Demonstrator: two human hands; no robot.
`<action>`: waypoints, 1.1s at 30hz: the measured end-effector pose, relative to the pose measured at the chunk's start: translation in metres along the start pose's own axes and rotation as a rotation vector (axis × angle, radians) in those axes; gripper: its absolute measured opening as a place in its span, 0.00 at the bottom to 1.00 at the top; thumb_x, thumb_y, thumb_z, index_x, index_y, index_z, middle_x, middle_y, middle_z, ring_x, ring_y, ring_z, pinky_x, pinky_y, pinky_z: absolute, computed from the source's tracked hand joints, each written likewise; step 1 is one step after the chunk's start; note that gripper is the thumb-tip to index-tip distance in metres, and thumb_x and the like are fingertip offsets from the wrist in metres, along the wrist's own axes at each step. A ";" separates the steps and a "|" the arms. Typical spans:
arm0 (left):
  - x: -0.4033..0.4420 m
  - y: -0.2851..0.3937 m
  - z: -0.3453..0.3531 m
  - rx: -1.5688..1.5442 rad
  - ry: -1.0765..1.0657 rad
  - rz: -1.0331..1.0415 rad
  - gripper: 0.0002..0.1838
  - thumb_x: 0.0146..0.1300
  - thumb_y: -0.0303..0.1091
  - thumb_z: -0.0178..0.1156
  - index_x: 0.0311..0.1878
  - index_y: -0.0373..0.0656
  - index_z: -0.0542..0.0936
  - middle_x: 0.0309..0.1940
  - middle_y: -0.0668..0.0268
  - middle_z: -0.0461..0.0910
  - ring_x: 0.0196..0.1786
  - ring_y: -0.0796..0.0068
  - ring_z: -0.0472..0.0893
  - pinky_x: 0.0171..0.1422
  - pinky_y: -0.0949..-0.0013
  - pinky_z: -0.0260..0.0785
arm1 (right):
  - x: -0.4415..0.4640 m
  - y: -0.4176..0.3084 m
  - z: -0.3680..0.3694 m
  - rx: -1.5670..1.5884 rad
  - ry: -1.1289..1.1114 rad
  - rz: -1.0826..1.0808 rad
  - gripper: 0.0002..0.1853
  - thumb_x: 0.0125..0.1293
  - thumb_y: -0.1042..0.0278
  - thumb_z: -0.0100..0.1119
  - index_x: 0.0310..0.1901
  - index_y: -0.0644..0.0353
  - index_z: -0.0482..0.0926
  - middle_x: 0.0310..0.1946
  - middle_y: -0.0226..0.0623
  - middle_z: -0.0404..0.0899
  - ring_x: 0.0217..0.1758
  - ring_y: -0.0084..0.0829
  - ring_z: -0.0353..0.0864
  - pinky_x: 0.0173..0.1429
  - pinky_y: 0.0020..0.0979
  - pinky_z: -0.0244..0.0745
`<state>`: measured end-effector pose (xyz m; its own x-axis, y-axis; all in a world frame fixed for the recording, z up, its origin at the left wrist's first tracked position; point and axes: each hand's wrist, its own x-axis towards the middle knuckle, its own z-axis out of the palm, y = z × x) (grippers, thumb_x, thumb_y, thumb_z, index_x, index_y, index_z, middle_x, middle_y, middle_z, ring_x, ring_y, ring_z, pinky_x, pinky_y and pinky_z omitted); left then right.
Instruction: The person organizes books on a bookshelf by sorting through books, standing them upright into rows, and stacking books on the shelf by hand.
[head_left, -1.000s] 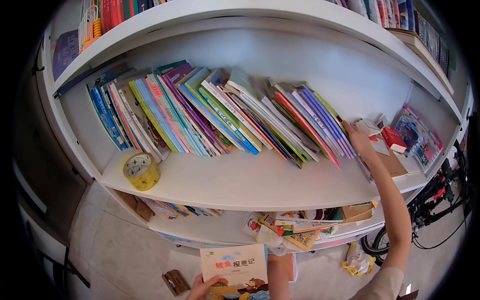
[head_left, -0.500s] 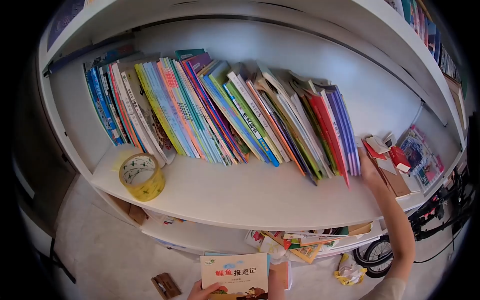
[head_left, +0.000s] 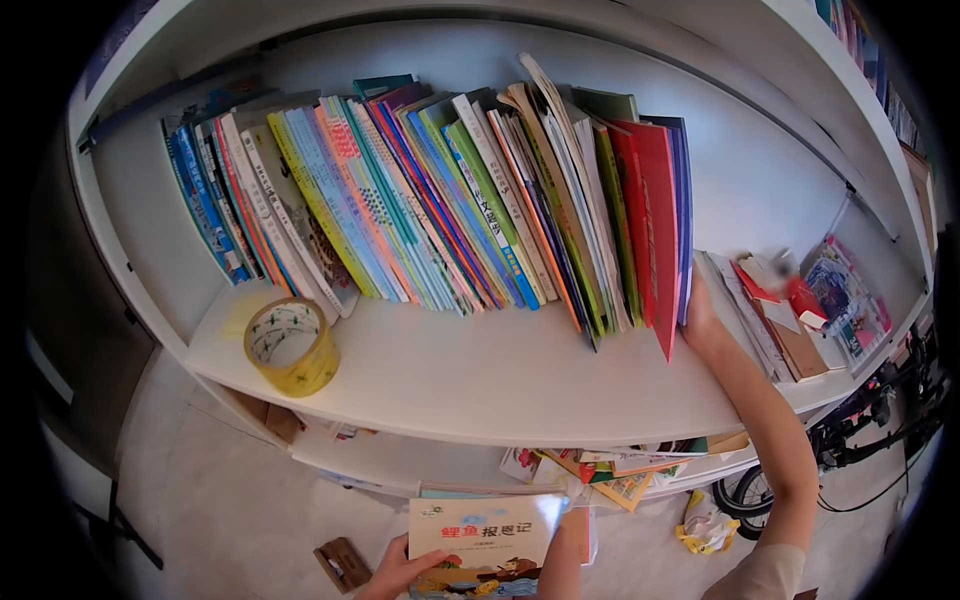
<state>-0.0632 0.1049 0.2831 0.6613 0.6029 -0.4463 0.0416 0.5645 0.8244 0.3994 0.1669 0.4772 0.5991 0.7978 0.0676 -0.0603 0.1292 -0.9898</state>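
My right hand (head_left: pixel 701 312) reaches onto the shelf and lies against the right side of the outermost purple book (head_left: pixel 684 220). Its fingers look stretched along the cover, partly hidden. Beside the purple books stands a red book (head_left: pixel 655 240), part of a long leaning row. At the bottom, my left hand (head_left: pixel 398 572) grips a picture book (head_left: pixel 480 540) with a cream cover, thumb on the front; more covers show behind it. A bare limb (head_left: pixel 563 555) rises by the book's right edge; I cannot tell whose it is.
A yellow tape roll (head_left: pixel 291 347) sits at the shelf's front left. Flat books (head_left: pixel 790 345) and a red box (head_left: pixel 806 303) lie at the right. Papers (head_left: pixel 625 480) crowd the lower shelf. On the floor are a brown object (head_left: pixel 342 565), a plastic bag (head_left: pixel 707 525) and a wheel (head_left: pixel 752 497).
My right hand has moved left along the shelf, and the row's right end has shifted left and stands more upright. My left hand still holds the picture book.
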 end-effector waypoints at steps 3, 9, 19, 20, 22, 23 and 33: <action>-0.014 0.020 0.006 0.148 -0.121 0.168 0.21 0.61 0.30 0.60 0.55 0.30 0.71 0.46 0.54 0.79 0.46 0.68 0.80 0.52 0.68 0.72 | -0.007 -0.007 0.004 -0.057 -0.042 0.005 0.30 0.71 0.44 0.31 0.65 0.58 0.62 0.56 0.36 0.74 0.57 0.26 0.73 0.62 0.28 0.66; -0.023 0.096 0.074 0.050 -0.259 0.286 0.21 0.60 0.31 0.60 0.54 0.30 0.71 0.45 0.56 0.79 0.46 0.69 0.80 0.50 0.68 0.72 | 0.018 0.002 -0.027 -0.214 -0.242 0.063 0.29 0.73 0.45 0.28 0.67 0.54 0.58 0.60 0.36 0.69 0.60 0.28 0.71 0.65 0.31 0.64; 0.032 0.191 0.257 -0.206 -0.309 0.442 0.17 0.65 0.35 0.55 0.52 0.35 0.71 0.37 0.59 0.80 0.40 0.71 0.81 0.46 0.66 0.75 | 0.054 0.015 -0.075 0.492 -0.866 -0.022 0.25 0.70 0.45 0.41 0.61 0.53 0.66 0.54 0.39 0.74 0.56 0.30 0.73 0.57 0.35 0.72; 0.042 0.196 0.272 -0.252 -0.280 0.493 0.17 0.64 0.35 0.56 0.51 0.35 0.71 0.37 0.59 0.80 0.40 0.71 0.81 0.45 0.67 0.75 | 0.051 0.008 -0.083 0.498 -0.823 -0.017 0.25 0.70 0.46 0.41 0.60 0.54 0.67 0.53 0.39 0.74 0.55 0.30 0.74 0.57 0.36 0.72; 0.066 0.206 0.298 -0.339 -0.225 0.589 0.16 0.64 0.36 0.58 0.50 0.36 0.71 0.36 0.59 0.80 0.40 0.72 0.80 0.45 0.68 0.75 | 0.049 0.005 -0.097 0.477 -0.735 -0.007 0.25 0.69 0.46 0.43 0.60 0.54 0.67 0.53 0.39 0.75 0.55 0.31 0.74 0.58 0.36 0.71; 0.078 0.212 0.309 -0.385 -0.167 0.656 0.16 0.63 0.35 0.59 0.49 0.36 0.72 0.36 0.59 0.80 0.41 0.72 0.80 0.46 0.67 0.75 | 0.052 0.002 -0.101 0.472 -0.697 -0.004 0.25 0.69 0.47 0.43 0.59 0.55 0.67 0.52 0.38 0.75 0.55 0.31 0.74 0.58 0.37 0.71; 0.148 0.243 0.355 -0.131 0.438 1.394 0.16 0.62 0.35 0.61 0.47 0.34 0.73 0.42 0.60 0.79 0.43 0.75 0.77 0.45 0.71 0.70 | 0.051 0.000 -0.095 0.344 -0.333 0.161 0.37 0.71 0.40 0.29 0.70 0.58 0.39 0.64 0.52 0.59 0.65 0.45 0.63 0.68 0.41 0.58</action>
<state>0.3113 0.1313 0.5412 -0.1678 0.7973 0.5798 -0.5088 -0.5738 0.6417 0.5055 0.1514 0.4688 0.2764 0.9610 0.0090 -0.4243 0.1305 -0.8961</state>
